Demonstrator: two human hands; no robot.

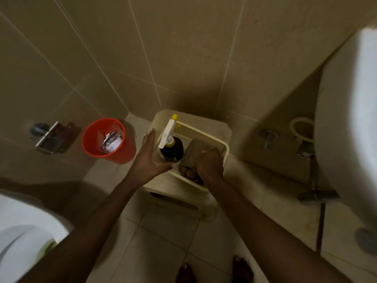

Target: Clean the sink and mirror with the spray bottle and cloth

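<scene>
Fingers [206, 158] curled round cloth [192, 153]

an orange bin [109, 139] stands on the tiled floor beside a cream stool [204, 123].

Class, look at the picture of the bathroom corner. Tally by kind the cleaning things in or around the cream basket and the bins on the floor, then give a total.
Spray bottle: 1
Cloth: 1
Cream basket: 1
Red bin: 1
Total: 4
</scene>
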